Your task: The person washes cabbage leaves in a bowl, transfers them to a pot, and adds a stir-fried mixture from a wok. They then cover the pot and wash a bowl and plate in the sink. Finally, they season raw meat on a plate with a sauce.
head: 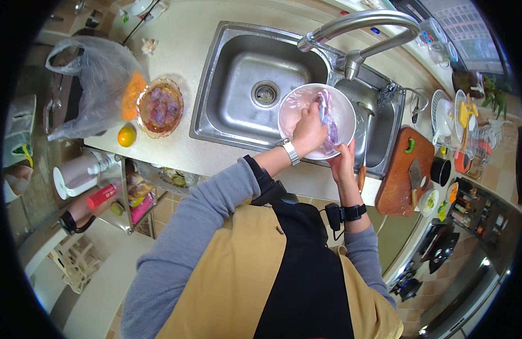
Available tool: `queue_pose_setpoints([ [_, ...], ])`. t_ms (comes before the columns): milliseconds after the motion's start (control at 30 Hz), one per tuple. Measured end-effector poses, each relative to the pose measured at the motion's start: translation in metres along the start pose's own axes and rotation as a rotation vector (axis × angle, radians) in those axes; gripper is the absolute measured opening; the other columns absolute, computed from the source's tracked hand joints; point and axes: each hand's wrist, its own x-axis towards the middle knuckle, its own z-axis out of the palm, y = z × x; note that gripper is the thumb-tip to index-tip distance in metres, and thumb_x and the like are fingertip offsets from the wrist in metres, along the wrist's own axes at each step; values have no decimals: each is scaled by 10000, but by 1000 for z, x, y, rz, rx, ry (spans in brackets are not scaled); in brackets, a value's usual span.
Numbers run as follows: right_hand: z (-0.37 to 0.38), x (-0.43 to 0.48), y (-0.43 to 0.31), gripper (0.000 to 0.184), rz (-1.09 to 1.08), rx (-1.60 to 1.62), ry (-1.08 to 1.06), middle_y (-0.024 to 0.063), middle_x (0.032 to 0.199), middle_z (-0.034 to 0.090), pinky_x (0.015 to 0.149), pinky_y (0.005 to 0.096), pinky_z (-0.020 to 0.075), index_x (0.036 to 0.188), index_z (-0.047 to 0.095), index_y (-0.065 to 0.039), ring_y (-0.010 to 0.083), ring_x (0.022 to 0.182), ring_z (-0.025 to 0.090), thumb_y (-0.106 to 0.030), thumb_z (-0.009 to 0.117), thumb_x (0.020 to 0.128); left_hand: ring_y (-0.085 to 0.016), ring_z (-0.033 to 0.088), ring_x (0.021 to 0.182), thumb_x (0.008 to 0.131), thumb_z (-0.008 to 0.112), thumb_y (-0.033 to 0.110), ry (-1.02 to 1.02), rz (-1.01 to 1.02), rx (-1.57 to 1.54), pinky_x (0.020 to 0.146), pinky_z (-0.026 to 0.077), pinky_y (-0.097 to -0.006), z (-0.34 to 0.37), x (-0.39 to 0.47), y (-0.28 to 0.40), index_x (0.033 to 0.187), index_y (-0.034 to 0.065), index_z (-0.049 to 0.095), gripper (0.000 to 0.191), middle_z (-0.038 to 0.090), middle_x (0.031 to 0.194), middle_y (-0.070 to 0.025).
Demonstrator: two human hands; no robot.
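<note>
A white bowl is over the divider between the two basins of a stainless steel sink. Inside it, my left hand grips a long piece of pinkish-purple raw meat or seafood; its exact kind is unclear. My right hand holds the bowl's near right rim, with fingers partly hidden beneath it. The curved faucet arches behind the bowl. A ladle with a wooden handle leans in the smaller basin, to the right of the bowl.
Left of the sink are a glass dish with purplish pieces, an orange fruit and a clear plastic bag. At right, a wooden cutting board bears a cleaver and a green pepper. A black pot stands beyond.
</note>
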Motion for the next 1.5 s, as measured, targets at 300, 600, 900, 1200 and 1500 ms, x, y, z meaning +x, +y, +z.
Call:
queue_pose_setpoints([
  [300,-14,-21,-34,707,-5,-151,24,96,1300,431,740,478,544,1449,185,-194,245,1073,528,-69,451,805,-449,496,1094,755,613,113,-136,-13,-107,929,435,-450,16,-11,19,1345,-49,278,697,413,1249,-302],
  [600,-5,-29,-57,739,-85,-293,138,105,1275,434,748,448,544,1451,184,-183,240,1059,526,-110,512,793,-388,603,923,775,643,129,-120,16,-138,799,512,-423,37,1,7,1342,-36,268,700,467,1204,-275],
  [900,6,-24,-78,740,-335,-593,120,97,1094,556,728,247,455,1431,254,-67,134,879,550,-46,554,755,-387,551,979,767,657,128,-21,42,-595,827,450,-429,47,5,8,1254,-25,343,599,526,1131,-262],
  [1200,41,-21,-88,812,-535,-932,183,143,1174,501,893,335,444,1421,284,-60,212,1013,530,-83,654,698,-380,571,1054,815,655,143,56,19,-819,888,451,-400,45,15,5,1228,-7,345,539,569,1128,-249],
  [1500,93,-37,-100,893,-949,-1588,194,217,1216,461,958,412,385,1392,333,-46,341,1138,459,-178,715,595,-222,549,1078,927,506,83,-191,-159,-1174,801,519,-306,5,7,21,1299,35,252,453,493,1240,-163],
])
